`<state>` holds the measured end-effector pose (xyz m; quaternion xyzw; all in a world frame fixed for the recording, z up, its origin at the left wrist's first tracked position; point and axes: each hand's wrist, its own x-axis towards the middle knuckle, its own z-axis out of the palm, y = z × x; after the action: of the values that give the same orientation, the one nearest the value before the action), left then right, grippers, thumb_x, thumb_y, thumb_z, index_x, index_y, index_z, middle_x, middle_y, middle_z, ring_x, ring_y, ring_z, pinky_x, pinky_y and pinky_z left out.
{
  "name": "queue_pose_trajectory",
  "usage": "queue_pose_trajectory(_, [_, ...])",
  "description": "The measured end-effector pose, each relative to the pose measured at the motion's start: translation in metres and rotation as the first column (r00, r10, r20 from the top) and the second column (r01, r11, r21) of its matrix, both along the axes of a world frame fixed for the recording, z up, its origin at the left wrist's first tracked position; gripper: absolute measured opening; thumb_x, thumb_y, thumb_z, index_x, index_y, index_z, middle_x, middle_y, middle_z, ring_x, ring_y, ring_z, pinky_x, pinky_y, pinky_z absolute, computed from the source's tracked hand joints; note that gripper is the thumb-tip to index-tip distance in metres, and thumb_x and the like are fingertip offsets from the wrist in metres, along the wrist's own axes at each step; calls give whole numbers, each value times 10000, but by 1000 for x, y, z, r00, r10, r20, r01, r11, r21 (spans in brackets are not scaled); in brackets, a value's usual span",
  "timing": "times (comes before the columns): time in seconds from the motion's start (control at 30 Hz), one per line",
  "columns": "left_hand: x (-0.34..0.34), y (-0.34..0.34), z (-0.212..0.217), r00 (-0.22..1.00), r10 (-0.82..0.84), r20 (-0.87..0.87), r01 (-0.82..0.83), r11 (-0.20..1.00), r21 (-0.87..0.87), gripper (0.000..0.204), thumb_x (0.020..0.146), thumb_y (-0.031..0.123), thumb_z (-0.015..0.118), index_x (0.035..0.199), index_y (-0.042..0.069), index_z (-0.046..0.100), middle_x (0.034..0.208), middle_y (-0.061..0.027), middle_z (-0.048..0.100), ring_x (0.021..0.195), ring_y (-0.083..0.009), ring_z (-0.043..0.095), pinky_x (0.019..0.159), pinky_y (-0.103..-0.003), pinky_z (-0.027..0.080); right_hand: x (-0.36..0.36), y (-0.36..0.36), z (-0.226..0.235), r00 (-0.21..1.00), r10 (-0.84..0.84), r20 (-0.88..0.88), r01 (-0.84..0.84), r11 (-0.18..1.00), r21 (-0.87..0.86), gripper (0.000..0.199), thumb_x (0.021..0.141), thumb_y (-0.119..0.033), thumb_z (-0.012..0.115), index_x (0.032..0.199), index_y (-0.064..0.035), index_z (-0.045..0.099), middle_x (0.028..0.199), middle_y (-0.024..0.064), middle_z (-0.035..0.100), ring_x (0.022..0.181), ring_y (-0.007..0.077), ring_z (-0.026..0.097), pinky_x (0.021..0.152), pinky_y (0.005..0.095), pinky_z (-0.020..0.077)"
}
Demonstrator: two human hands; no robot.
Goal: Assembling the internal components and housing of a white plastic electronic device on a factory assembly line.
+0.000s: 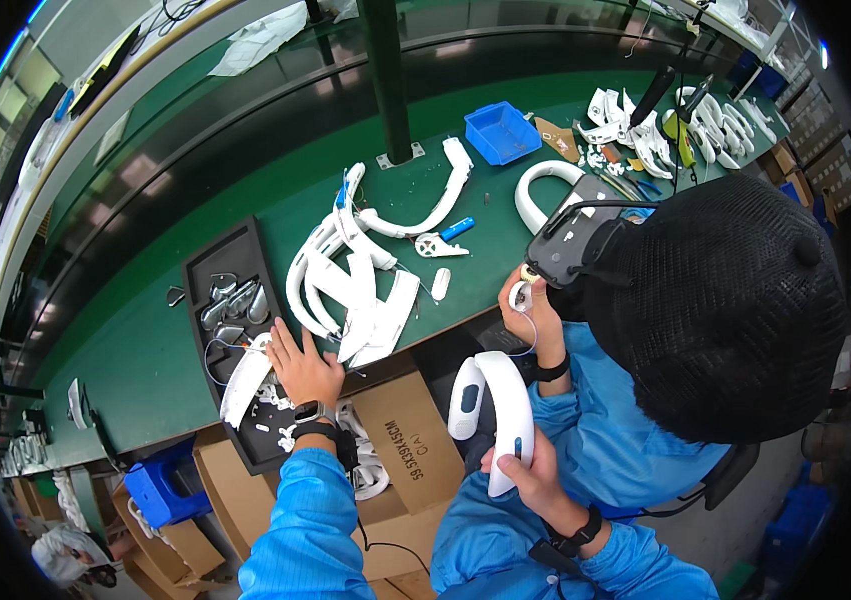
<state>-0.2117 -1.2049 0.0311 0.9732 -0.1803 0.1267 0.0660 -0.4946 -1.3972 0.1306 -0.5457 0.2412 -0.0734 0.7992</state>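
My left hand (pixel 305 372) lies flat with its fingers stretched out at the right rim of a black tray (pixel 255 455). Beside its fingertips a curved white shell (pixel 245 385) with a thin wire leans in the tray; I cannot tell whether they touch. My right hand (pixel 533 472) is wrapped round one arm of a U-shaped white neck fan (pixel 508 395), held up in front of my lap. Shiny silver parts (pixel 235 300) and small white bits share the tray.
A co-worker in a black knit cap (pixel 725 300) sits close on the right; their hand (pixel 535 320) holds a small round white part on a wire. White curved housings (pixel 345 270) pile on the green bench (pixel 485 265). A blue bin (pixel 501 133) stands behind; an open cardboard box (pixel 410 440) stands below.
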Motion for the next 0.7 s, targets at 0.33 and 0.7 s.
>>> queue_pose_trajectory(0.33, [1, 3, 1, 1000, 5, 3, -5, 1000, 8, 536, 686, 161, 635, 1199, 10, 598, 1502, -248, 302, 1389, -401, 294, 1164, -520, 185, 0, 0, 0, 1000, 1, -6, 0, 1000, 4, 435, 913, -141, 609, 1259, 53, 429, 907, 120, 665, 813, 158, 654, 760, 301, 534])
queue_pose_trajectory(0.7, [0, 0, 0, 1000, 5, -3, -5, 1000, 30, 563, 691, 169, 628, 1230, 13, 591, 1510, -248, 293, 1394, -405, 287, 1164, -520, 193, -1, -1, 0, 999, -26, -31, 27, 999, 37, 421, 911, -130, 603, 1252, 46, 429, 904, 116, 663, 809, 156, 650, 751, 298, 530])
